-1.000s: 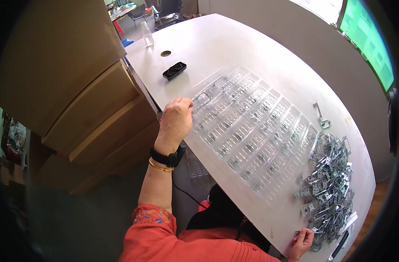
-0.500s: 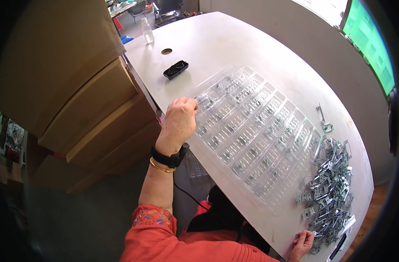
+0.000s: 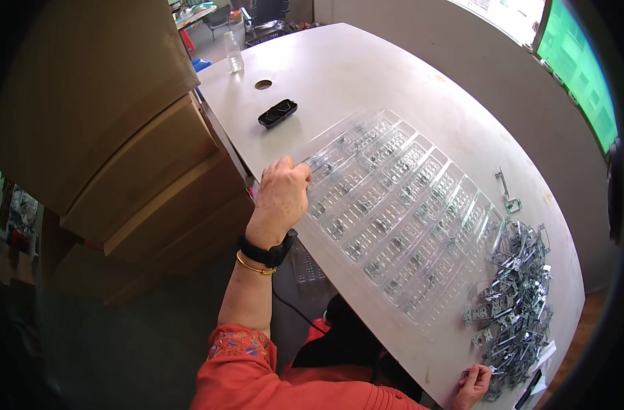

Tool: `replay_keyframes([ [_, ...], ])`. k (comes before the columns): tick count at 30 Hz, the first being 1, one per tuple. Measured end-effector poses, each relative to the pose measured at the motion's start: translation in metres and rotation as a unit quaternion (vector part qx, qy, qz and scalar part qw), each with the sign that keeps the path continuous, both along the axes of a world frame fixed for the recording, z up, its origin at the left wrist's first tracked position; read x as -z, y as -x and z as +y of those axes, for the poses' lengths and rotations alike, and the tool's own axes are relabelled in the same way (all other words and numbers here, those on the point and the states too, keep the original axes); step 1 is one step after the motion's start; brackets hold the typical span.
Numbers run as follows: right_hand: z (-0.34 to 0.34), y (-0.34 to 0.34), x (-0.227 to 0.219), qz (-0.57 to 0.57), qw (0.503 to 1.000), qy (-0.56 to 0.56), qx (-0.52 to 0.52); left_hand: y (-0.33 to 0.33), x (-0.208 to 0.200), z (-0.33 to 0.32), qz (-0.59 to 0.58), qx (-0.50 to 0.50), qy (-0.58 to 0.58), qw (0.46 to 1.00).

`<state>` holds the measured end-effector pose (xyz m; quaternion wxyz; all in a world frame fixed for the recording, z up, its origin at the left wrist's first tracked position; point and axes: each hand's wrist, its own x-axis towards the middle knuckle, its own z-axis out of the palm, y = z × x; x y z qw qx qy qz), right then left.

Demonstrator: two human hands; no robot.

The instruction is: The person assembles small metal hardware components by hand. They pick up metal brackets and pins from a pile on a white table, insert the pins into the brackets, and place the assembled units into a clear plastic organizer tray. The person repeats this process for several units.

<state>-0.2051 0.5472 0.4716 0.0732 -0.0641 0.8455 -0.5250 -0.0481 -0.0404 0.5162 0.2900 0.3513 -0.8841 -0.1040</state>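
Clear plastic trays (image 3: 394, 236) with rows of compartments lie on the pale table, apparently stacked, with small metal parts in them. My left hand (image 3: 281, 198) is closed at the trays' left edge, its fingers curled down; what they grip is hidden from view. At the near right, my right hand (image 3: 474, 387) pinches between thumb and fingers what looks like a small metal piece, mostly covered. Right beside that hand rises a heap of thin silver metal brackets (image 3: 515, 304). One single bracket (image 3: 507, 191) lies apart, beyond the heap.
A black oblong case (image 3: 278, 113) lies farther off, near a round hole (image 3: 263, 85) in the table. A clear bottle (image 3: 234, 53) stands at the far left edge. Cardboard boxes (image 3: 141, 184) are stacked left of the table. A wall (image 3: 455, 58) runs along its far right side.
The view has shifted slightly, moving the table a little lower in the picture. Both hands keep nearly the same places, at the tray edge and by the bracket heap.
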Motion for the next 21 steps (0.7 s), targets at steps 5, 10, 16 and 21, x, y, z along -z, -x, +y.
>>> replay_keyframes([
  [5, 0.002, 0.0, 0.001, -0.001, 1.0, -0.003, -0.001, -0.001, 0.001, -0.001, 0.0, 0.001, 0.003, 1.0],
  [10, 0.003, 0.001, 0.003, 0.023, 1.0, -0.011, -0.009, 0.0, 0.003, -0.005, 0.003, 0.003, 0.004, 1.0],
  [16, 0.004, 0.002, 0.005, 0.004, 1.0, 0.001, 0.001, 0.003, 0.005, -0.007, 0.003, 0.004, 0.003, 1.0],
  [21, 0.006, 0.005, 0.01, 0.006, 1.0, 0.016, 0.001, 0.003, 0.004, -0.007, 0.0, 0.004, 0.002, 1.0],
])
